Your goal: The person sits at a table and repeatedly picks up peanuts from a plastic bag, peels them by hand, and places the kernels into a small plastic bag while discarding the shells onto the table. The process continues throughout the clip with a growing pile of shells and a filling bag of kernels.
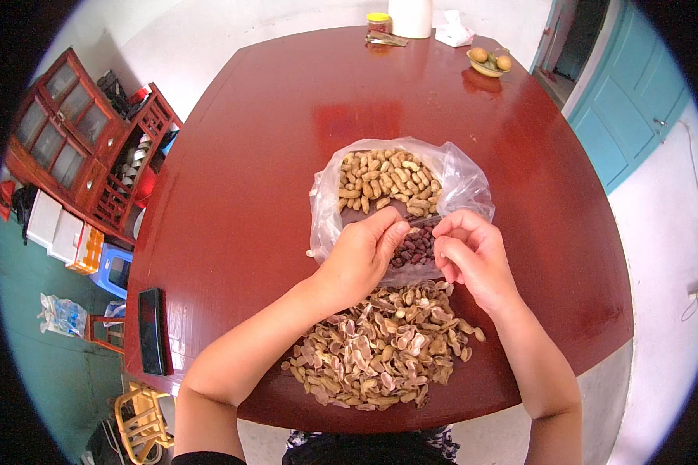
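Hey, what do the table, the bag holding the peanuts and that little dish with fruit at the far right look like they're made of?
The table looks like wood under glossy red-brown lacquer; it mirrors the things on it. The bag is thin clear plastic film, crinkled and see-through around the peanuts. The dish is yellow and smooth, perhaps plastic or glazed ceramic; too small to tell.
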The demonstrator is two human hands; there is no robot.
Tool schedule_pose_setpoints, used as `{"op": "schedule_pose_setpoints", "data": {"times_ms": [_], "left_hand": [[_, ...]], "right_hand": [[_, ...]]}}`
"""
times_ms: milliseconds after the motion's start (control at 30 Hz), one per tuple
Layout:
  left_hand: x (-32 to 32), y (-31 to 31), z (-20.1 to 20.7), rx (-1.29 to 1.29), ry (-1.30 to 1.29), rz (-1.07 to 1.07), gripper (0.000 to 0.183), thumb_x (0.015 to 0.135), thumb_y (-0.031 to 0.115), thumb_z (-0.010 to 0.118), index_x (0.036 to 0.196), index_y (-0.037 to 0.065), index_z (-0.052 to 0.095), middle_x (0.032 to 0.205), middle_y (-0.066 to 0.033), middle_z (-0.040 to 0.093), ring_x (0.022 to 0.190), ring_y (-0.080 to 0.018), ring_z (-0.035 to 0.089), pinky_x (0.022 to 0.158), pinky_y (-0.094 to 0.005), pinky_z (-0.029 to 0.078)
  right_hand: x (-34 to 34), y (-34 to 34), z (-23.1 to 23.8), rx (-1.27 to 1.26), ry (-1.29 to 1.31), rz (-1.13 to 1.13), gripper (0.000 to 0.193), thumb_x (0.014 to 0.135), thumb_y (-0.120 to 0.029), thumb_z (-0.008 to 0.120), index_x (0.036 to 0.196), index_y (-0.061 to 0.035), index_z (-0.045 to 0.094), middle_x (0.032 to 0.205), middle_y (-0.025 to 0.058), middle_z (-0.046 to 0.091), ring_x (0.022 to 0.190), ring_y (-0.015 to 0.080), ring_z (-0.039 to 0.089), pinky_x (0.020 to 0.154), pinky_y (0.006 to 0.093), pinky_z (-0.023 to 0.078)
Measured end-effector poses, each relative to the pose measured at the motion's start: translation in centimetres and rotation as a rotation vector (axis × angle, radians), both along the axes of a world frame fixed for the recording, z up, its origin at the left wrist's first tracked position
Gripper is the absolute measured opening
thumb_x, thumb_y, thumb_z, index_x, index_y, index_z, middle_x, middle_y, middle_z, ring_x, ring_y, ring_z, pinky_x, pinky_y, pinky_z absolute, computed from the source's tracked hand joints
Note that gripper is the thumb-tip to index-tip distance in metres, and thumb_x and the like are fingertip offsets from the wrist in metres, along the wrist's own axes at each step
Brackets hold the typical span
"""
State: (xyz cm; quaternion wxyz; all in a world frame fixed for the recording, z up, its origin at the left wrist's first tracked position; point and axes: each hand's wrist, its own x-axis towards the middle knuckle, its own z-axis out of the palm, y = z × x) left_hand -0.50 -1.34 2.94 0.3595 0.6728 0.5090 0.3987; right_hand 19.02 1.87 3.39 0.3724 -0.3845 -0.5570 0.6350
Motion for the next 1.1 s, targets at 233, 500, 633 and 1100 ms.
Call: {"op": "schedule_pose_setpoints", "data": {"times_ms": [233, 500, 633, 1100], "left_hand": [[0.7, -0.3, -0.4, 0.068, -0.074, -0.077, 0.017, 0.099, 0.019, 0.05, 0.097, 0.002, 0.051, 0.076, -0.0146, 0.056, 0.071, -0.024, 0.055, 0.066, -0.0338, 0.046], [0.1, 0.3, -0.6, -0.614, -1.164, -0.132, 0.041, 0.1, 0.045, 0.039, 0.123, 0.013, 0.046, 0.112, -0.0126, 0.056, 0.107, -0.0242, 0.053, 0.087, -0.0384, 0.044], [0.7, 0.3, -0.5, -0.614, -1.253, -0.208, 0.043, 0.1, 0.046, 0.039, 0.127, 0.013, 0.045, 0.129, -0.017, 0.049, 0.118, -0.0277, 0.049, 0.102, -0.042, 0.038], [1.1, -0.3, -1.5, -0.246, -0.706, -0.074, 0.027, 0.099, 0.02, 0.051, 0.123, 0.007, 0.048, 0.114, -0.0053, 0.056, 0.108, -0.0136, 0.053, 0.092, -0.0307, 0.046]], "right_hand": [[-0.9, -0.6, 0.0, -0.004, 0.093, 0.036, 0.01, 0.091, -0.01, 0.061, 0.098, -0.0034, 0.061, 0.073, 0.0035, 0.062, 0.054, 0.0078, 0.056, 0.044, 0.0193, 0.038], [-0.1, 0.0, 0.9, -0.353, 0.4, 0.005, 0.007, 0.089, -0.01, 0.05, 0.092, -0.0049, 0.054, 0.074, 0.0101, 0.061, 0.049, 0.0151, 0.054, 0.035, 0.0195, 0.029], [0.0, -0.2, 0.3, -0.231, 0.288, 0.021, 0.009, 0.088, -0.011, 0.062, 0.09, -0.0035, 0.059, 0.074, 0.0064, 0.063, 0.052, 0.0121, 0.055, 0.039, 0.0198, 0.032], [-1.1, -1.5, -0.3, 0.271, -0.049, 0.022, 0.013, 0.082, -0.002, 0.071, 0.087, -0.0013, 0.059, 0.081, 0.003, 0.066, 0.067, 0.0051, 0.055, 0.06, 0.0214, 0.044]]}}
